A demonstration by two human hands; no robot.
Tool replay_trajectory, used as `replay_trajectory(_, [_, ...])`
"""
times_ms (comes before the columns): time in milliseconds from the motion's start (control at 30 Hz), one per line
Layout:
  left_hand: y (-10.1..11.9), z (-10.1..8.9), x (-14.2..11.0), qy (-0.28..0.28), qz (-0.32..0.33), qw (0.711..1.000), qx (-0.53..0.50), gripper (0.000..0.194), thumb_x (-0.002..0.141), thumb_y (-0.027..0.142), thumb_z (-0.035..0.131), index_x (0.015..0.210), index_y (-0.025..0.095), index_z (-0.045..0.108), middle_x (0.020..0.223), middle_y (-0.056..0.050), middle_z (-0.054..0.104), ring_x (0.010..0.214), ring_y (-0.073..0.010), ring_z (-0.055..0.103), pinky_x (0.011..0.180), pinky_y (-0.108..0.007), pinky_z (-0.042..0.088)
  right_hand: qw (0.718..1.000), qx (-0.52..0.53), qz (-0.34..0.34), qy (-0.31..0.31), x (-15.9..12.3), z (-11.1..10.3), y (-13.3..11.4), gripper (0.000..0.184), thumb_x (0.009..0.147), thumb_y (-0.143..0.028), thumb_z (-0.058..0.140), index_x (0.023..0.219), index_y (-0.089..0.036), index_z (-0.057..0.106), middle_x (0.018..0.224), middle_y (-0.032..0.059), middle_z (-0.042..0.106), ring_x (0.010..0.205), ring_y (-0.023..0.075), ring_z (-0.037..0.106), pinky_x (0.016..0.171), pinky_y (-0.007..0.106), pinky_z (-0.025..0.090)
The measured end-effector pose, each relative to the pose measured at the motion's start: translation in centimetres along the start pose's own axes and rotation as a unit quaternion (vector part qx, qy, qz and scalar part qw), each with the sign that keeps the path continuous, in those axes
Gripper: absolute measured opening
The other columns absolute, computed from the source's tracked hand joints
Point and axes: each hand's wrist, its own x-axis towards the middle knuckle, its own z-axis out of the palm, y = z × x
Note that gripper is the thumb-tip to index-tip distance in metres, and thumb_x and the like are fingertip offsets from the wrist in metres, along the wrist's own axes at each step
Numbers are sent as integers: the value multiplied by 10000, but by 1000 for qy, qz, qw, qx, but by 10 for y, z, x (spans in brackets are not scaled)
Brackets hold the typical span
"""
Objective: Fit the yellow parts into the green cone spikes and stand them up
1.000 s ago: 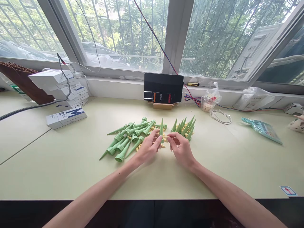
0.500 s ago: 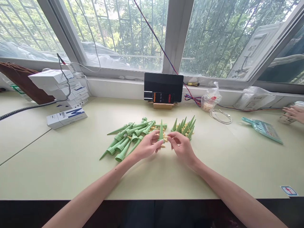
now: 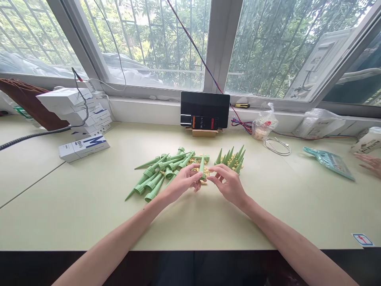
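Observation:
My left hand pinches a green cone-shaped spike and holds it upright, tip up, just above the table. My right hand is close beside it, fingers curled and pinched at the spike's base, where small yellow pieces lie. A pile of green spikes lies flat to the left of my hands. A cluster of upright green spikes stands just beyond my right hand.
A dark tablet and a phone lean against the window sill. White boxes are stacked at the left. A plastic bag, a white cable and a teal packet lie at the right. Another person's hand is at the far right edge.
The spike in my left hand has sunk a little lower and my right hand has closed in on its base. The other person's hand at the right edge has shifted lower.

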Motion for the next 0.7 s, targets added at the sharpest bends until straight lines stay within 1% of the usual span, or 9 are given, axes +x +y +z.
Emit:
replay_trajectory(133, [7,1,-3,-28,9,999,15,397,873,448,655,1130,168,540,754,-22,614,644,-139,574,609,-282,453,999,-22,-28,0,0,-1,4,159,946,-310,592,1070,-245,668,1020,69,648,645,142,601,563,286,509])
replay_trajectory(200, [10,2,-4,-35,14,999,28,340,873,430,659,1059,162,565,764,-23,605,654,-138,576,615,-282,455,999,-23,-39,0,0,-2,5,150,947,-300,590,1060,-240,670,1010,69,647,644,140,598,562,283,508])
replay_trajectory(267, [12,3,-4,-35,18,998,39,310,873,414,661,1029,159,576,776,-22,598,658,-135,575,615,-281,457,999,-23,-49,2,1,-1,6,136,948,-290,589,1040,-235,674,1000,69,648,644,139,595,564,281,509])
replay_trajectory(433, [9,2,-3,-39,27,997,56,330,877,394,656,1102,166,578,842,-32,609,671,-130,563,606,-281,458,996,-24,-86,13,1,0,10,115,953,-270,583,1001,-223,677,967,70,650,622,127,577,552,267,504])
replay_trajectory(500, [8,1,-2,-43,29,996,68,329,885,390,645,1117,169,570,825,-28,612,666,-128,558,597,-275,448,995,-23,-97,17,1,1,10,106,951,-251,585,990,-215,677,957,72,648,612,123,570,550,264,504])
replay_trajectory(700, [7,0,-3,-47,37,993,101,269,908,385,614,1068,176,557,764,-5,599,610,-111,548,558,-257,406,993,-26,-115,27,1,1,10,100,947,-229,589,965,-215,686,916,70,650,633,130,569,538,256,498])
